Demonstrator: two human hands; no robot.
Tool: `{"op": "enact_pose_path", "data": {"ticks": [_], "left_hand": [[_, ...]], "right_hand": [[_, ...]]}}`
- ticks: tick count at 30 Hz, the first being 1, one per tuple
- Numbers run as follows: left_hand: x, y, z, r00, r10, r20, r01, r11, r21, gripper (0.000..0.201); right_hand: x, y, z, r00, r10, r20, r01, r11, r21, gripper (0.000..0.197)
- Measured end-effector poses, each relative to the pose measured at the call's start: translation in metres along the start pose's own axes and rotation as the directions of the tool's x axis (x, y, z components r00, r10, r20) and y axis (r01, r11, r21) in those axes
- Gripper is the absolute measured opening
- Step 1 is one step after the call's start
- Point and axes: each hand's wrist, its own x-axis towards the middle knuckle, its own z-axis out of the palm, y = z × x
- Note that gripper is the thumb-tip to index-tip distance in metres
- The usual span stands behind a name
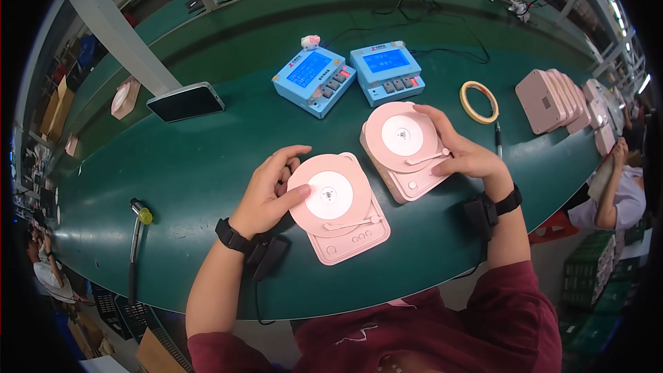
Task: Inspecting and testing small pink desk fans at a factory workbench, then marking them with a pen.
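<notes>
Two pink devices shaped like small record players lie on the green table [186, 166]. My left hand [268, 190] rests on the left edge of the nearer pink record-player device [340, 207], with the thumb laid on its round disc. My right hand [464, 153] grips the right side of the farther pink record-player device [404, 148], fingers by its small arm. Both wrists carry black bands with black boxes attached.
Two blue tester boxes with screens [314, 79] [387, 71] stand behind the devices. A tape roll [478, 101] and a pen lie to the right, a row of pink units [552, 100] beyond. A phone [185, 101] lies at left, a screwdriver [136, 235] near the front edge. Another person sits at right.
</notes>
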Motion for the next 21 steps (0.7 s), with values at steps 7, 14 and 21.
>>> {"op": "enact_pose_path", "data": {"ticks": [7,14,21], "left_hand": [[-0.0003,0.0001,-0.0001,1.0,-0.009,0.0,0.009,1.0,0.0,0.055],[-0.0006,0.0006,0.0,1.0,-0.003,0.0,0.003,1.0,0.004,0.055],[-0.0003,-0.0002,0.001,1.0,-0.013,-0.003,0.013,0.999,-0.032,0.055]], "right_hand": [[-0.0007,-0.0006,-0.0007,1.0,-0.025,0.018,0.025,1.0,0.01,0.103],[0.0002,0.0008,-0.002,0.999,-0.035,0.0,0.035,0.998,0.052,0.104],[0.0052,0.0044,0.0003,1.0,0.023,-0.01,-0.02,0.962,0.272,0.111]]}}
